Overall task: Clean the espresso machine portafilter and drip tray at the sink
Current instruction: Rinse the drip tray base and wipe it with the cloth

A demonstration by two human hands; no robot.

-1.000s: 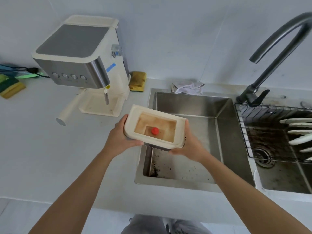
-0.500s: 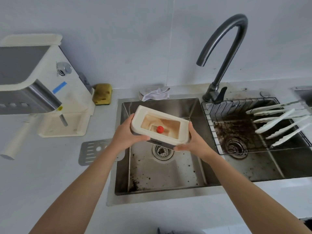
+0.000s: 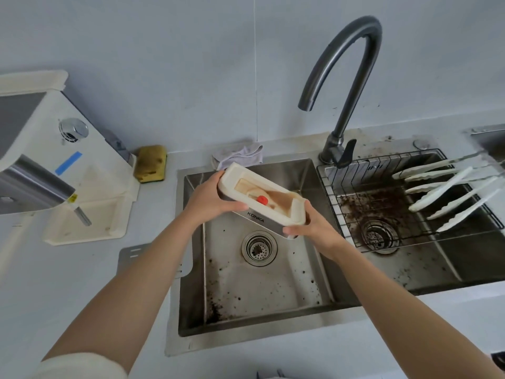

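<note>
I hold the cream drip tray (image 3: 296,212) over the left sink basin (image 3: 262,285), tilted down to the right. It has a brown-stained inside, a red float (image 3: 262,199) and a steel front marked KONKA. My left hand (image 3: 211,201) grips its upper left end. My right hand (image 3: 311,228) grips its lower right end. The espresso machine (image 3: 41,149) stands at the left on the counter, its tray bay bare. The portafilter is cut off by the left edge.
A dark curved faucet (image 3: 347,86) rises behind the sink. The right basin holds a wire rack (image 3: 352,214) with several white tongs (image 3: 448,195) and coffee grounds. A perforated steel grate (image 3: 131,258) lies on the counter. A yellow sponge (image 3: 150,162) and grey cloth (image 3: 237,154) sit at the back.
The drip tray has moved right from over the counter edge to above the left basin, and it now tilts down to the right. My view has swung right toward the sink.
</note>
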